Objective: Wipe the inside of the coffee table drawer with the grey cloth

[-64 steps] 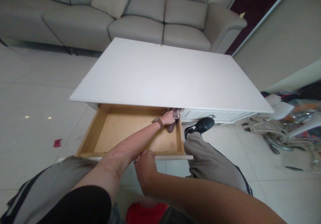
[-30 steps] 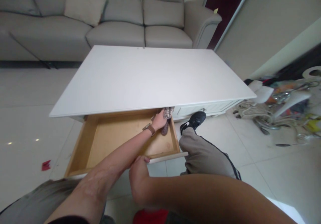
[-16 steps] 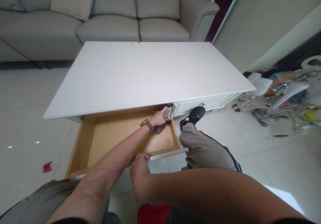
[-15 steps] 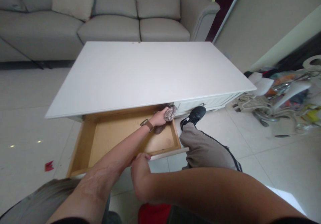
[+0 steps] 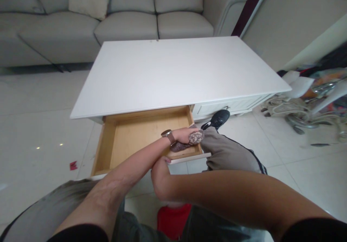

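My left hand (image 5: pixel 184 135), with a watch on its wrist, is closed round a bunched brown-and-cream cloth (image 5: pixel 196 138). It presses the cloth against the right side wall of a pulled-out wooden drawer (image 5: pixel 135 128), near the front corner. Part of the cloth hangs down inside the drawer. My right hand (image 5: pixel 160 173) grips the top edge of the drawer's white front panel (image 5: pixel 189 158), bent at the wrist; most of its fingers are hidden behind the hand. The drawer belongs to a low white coffee table (image 5: pixel 181 72).
My foot in a black shoe (image 5: pixel 220 119) stands by the second, closed drawer (image 5: pixel 214 107). A grey sofa (image 5: pixel 124 25) is behind the table. Office chair bases and piled items (image 5: pixel 306 104) lie at right. A red scrap (image 5: pixel 73 165) is on the tiled floor. Something red (image 5: pixel 173 220) is below me.
My left hand has slid the cloth along the drawer's right wall from the back toward the front corner. My right hand keeps its hold on the drawer front. The view has shifted slightly.
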Available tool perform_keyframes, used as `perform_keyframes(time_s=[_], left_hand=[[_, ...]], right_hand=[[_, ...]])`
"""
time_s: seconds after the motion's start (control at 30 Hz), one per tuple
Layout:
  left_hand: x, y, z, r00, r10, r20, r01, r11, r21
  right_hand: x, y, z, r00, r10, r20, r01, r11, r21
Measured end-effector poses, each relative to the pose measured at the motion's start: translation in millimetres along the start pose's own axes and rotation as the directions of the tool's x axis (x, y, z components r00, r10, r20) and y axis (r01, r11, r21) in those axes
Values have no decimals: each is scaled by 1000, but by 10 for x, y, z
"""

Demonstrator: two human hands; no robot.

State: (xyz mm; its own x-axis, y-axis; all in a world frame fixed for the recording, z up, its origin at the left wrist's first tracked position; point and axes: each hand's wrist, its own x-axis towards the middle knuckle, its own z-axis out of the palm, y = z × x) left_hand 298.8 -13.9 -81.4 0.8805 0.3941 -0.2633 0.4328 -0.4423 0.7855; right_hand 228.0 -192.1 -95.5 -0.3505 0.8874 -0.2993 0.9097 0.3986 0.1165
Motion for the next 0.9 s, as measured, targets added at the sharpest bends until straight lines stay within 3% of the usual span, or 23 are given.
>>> perform_keyframes(time_s=[0.03,0.07,0.13,0.2,0.23,0.27,0.33,0.4,0.5,0.57,0.63,0.73,0.83,0.9], left_hand=[[-9,27,36,1000,4,28,-4,1000,-9],[-20,53,72,998,17,61,-16,1000,-14],[-47,100,136,990,58,131,-56,998,-22],[-75,133,185,979,95,181,-91,995,-26],[-85,140,201,976,105,191,-100,994,-33],[-91,141,210,975,110,192,-104,994,-44],[-86,120,206,976,115,184,-103,992,-74],[-65,75,159,977,116,177,-98,989,-108],[-39,3,-17,980,107,170,-78,982,-170],[-55,-27,-208,986,90,143,-62,979,-192],[-105,-36,-437,995,48,88,-34,988,-153],[-223,-34,-775,992,-116,-48,116,993,4],[-328,-53,-1003,920,-313,-235,353,923,155],[-360,-89,-1059,881,-351,-316,421,887,191]], right_hand=[[33,-38,54,999,27,-42,-35,979,-203],[74,-78,104,991,78,-108,-116,904,-411],[158,-144,177,921,235,-310,-386,644,-661],[211,-172,209,820,341,-460,-567,374,-734],[214,-171,214,795,358,-489,-594,301,-746],[202,-163,214,796,348,-494,-592,284,-754],[137,-135,211,849,271,-454,-527,374,-763],[48,-97,192,916,139,-377,-390,535,-749],[-50,-12,57,979,-52,-197,-95,741,-665],[-70,70,-132,989,-143,-29,110,857,-504],[-64,165,-366,951,-248,185,292,918,-270],[-49,282,-666,815,-398,421,473,877,-88],[-63,332,-806,788,-390,477,495,861,-113],[-82,339,-835,784,-391,483,511,848,-143]])
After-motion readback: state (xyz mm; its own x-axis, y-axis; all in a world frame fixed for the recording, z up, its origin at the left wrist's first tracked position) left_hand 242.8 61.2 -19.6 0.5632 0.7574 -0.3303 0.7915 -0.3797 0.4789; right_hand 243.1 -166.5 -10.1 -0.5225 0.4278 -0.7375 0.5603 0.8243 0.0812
